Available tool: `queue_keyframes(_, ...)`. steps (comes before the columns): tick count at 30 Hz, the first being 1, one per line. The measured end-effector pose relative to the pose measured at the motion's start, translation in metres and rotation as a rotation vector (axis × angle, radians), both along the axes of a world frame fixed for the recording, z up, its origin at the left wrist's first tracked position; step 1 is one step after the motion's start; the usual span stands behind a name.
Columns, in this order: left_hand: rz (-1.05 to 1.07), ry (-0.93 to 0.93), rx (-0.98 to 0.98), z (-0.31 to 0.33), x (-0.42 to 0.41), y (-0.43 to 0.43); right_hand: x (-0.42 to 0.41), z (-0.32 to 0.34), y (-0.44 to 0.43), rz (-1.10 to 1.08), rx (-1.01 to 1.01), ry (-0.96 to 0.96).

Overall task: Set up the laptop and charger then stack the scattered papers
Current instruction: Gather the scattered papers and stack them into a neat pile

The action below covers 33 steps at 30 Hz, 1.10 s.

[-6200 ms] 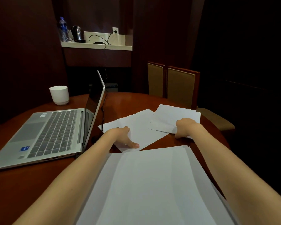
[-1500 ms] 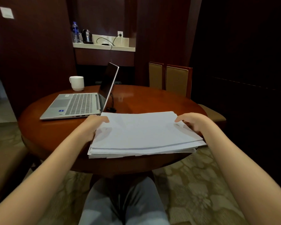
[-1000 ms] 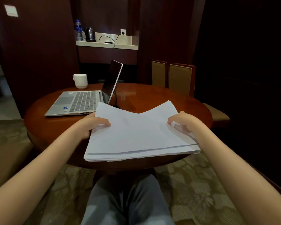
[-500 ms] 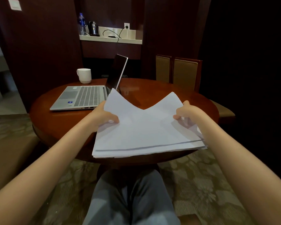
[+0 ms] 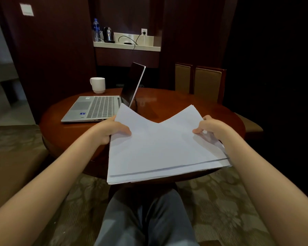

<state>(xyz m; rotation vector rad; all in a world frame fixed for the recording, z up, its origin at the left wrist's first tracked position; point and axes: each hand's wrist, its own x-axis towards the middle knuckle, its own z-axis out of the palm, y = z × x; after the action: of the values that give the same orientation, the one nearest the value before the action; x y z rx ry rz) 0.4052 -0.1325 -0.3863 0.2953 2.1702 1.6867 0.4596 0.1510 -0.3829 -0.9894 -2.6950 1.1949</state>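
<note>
Both hands grip the paper stack [image 5: 164,148] lifted over the counter [image 5: 167,103] edge: left hand [image 5: 112,129] on left side, right hand [image 5: 210,127] on right. Sheets sag mid-stack, edges uneven. Tap on counter to square, then lay flat beside laptop [image 5: 100,107].

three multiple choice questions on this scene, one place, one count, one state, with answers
1. Where is the white mug?
A) on the table, beyond the laptop
B) on the wall shelf
C) on a chair

2. How many hands grip the paper stack?
A) none
B) one
C) two

3. The laptop's lid is:
A) shut
B) open
C) detached

Answers:
1 A, it stands on the tabletop behind the keyboard deck.
2 C, the left hand and right hand hold opposite edges.
3 B, the screen stands raised.
</note>
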Motion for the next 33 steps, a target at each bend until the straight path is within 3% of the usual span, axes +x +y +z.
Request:
queue_keyframes(6, 0.060, -0.037, 0.191, -0.008, -0.006, -0.002, -0.001, -0.006, 0.009, -0.017, -0.150, 0.123)
queue_keyframes(13, 0.219, 0.134, 0.293, 0.012, -0.013, 0.004, 0.007, -0.005, 0.018, -0.073, -0.520, 0.240)
queue_keyframes(16, 0.270, 0.227, 0.338, 0.021, -0.017, 0.006, 0.007, 0.002, 0.016, -0.114, -0.574, 0.328)
queue_keyframes(21, 0.260, 0.479, 0.484, 0.058, -0.025, 0.006, 0.004, 0.032, 0.014, -0.146, -0.664, 0.882)
queue_keyframes(25, 0.130, 0.597, 0.560, 0.082, -0.032, 0.003, 0.006, 0.051, 0.009, 0.033, -0.661, 1.196)
queue_keyframes(29, 0.022, 0.555, 0.546, 0.067, -0.041, -0.002, 0.006, 0.038, 0.014, 0.127, -0.587, 1.088)
queue_keyframes(33, 0.123, 0.495, 0.528, 0.031, -0.044, 0.004, 0.003, 0.007, 0.014, 0.190, -0.525, 0.986)
